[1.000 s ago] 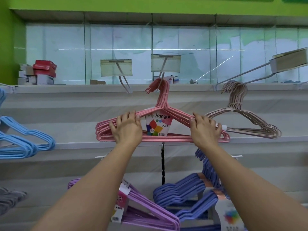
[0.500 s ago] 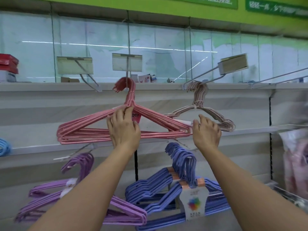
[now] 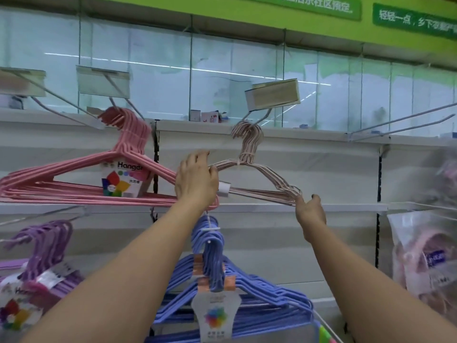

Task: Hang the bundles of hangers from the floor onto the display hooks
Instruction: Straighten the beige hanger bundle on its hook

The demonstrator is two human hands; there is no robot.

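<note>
retail shop aisle: display hooks [image 3: 400,120] with price-tag holders [image 3: 272,94], labelled hanger bundles [image 3: 81,179], green signage [image 3: 415,19]

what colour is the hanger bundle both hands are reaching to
Pale beige-pink hanger bundle, seen in the head view, hanging right of the brighter pink bundle.

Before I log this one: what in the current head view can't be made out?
- Beige hanger bundle, left end: hidden behind the left hand.
- Right hand fingers: whether they grip the bundle's right tip is unclear.
- Bagged goods at right: blurred, cut by the frame edge.
- Small boxes on the top shelf: too small to read.
</note>
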